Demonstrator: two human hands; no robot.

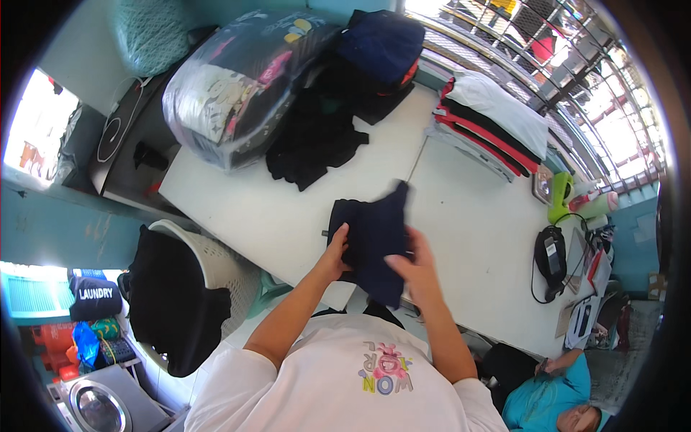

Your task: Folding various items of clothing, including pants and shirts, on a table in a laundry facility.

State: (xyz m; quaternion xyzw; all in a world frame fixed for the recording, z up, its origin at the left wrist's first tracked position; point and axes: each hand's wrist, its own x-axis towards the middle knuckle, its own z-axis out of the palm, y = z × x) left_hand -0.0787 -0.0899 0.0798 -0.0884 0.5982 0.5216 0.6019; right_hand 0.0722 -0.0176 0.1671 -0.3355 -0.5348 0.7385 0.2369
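Note:
A dark navy garment (375, 237), partly folded, is held between both hands over the near edge of the white table (459, 243). My left hand (339, 251) grips its left side, thumb on top and the other fingers hidden beneath the cloth. At its right side is my right hand (413, 262), slightly blurred, with the thumb over the cloth and the fingers at the edge. Beyond the garment lies a loose black garment (318, 146). A neat stack of folded clothes (491, 124) in white, red, black and grey stands at the back right.
A clear plastic bag of packed textiles (232, 92) and a dark clothes pile (378, 48) occupy the back left. Left of the table, a white laundry basket (216, 259) holds black cloth. A black pouch with a cord (550, 259) lies right. A person in turquoise (545, 389) is at lower right.

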